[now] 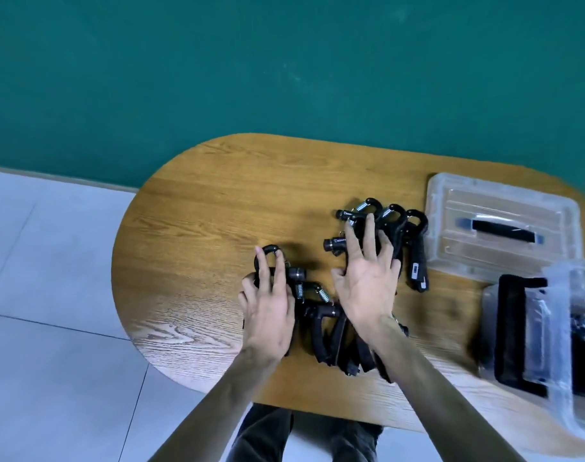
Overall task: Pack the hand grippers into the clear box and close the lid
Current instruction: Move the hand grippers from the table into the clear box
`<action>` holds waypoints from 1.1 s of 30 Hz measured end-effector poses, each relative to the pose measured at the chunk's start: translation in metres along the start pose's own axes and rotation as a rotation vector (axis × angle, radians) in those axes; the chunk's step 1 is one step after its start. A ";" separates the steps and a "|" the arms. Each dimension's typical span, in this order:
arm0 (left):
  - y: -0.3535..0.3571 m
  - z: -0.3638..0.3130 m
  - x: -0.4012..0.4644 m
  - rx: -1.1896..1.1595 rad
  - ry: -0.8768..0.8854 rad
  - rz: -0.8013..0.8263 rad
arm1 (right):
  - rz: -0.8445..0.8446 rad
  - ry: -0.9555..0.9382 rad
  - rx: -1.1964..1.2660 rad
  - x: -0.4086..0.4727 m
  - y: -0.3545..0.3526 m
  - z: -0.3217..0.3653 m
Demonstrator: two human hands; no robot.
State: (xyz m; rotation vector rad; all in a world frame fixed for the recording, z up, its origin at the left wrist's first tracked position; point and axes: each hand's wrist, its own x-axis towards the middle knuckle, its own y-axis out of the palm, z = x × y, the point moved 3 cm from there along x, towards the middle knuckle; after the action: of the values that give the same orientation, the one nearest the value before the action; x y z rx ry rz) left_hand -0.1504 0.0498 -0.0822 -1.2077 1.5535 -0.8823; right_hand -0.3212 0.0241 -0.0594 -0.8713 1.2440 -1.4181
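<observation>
The black hand grippers [321, 295] are heaped mid-table, apparently for gathering. The left hand [269, 305] is laid open on the near ones; the right hand [368, 281] is spread over the far cluster. The clear box [564, 345] stands open at right, its lid [504, 228] set behind it.
</observation>
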 end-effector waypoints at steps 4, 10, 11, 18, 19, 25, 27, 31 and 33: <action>-0.019 -0.048 -0.006 -0.006 0.007 -0.033 | -0.031 -0.002 0.019 -0.016 -0.041 -0.025; -0.041 -0.124 -0.029 -0.100 0.007 -0.071 | -0.061 -0.014 0.023 -0.043 -0.096 -0.073; -0.043 -0.138 -0.033 -0.117 0.013 -0.076 | -0.073 -0.015 0.022 -0.048 -0.103 -0.081; -0.037 -0.215 -0.057 -0.199 0.047 -0.120 | -0.136 0.050 0.069 -0.072 -0.129 -0.146; -0.035 -0.227 -0.060 -0.194 0.072 -0.127 | -0.148 0.061 0.071 -0.075 -0.134 -0.158; -0.017 -0.307 -0.082 -0.205 0.176 -0.111 | -0.200 0.167 0.071 -0.093 -0.157 -0.235; -0.007 -0.334 -0.088 -0.197 0.201 -0.106 | -0.206 0.217 0.068 -0.099 -0.164 -0.263; 0.012 -0.386 -0.103 -0.170 0.265 -0.042 | -0.233 0.304 0.064 -0.115 -0.174 -0.316; 0.022 -0.409 -0.111 -0.135 0.302 -0.038 | -0.223 0.342 0.062 -0.123 -0.177 -0.341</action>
State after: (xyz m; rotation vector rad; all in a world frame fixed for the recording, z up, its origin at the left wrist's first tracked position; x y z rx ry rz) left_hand -0.5403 0.1586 0.0444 -1.2451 1.8612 -1.0359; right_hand -0.6562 0.2174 0.0544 -0.7636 1.3779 -1.8325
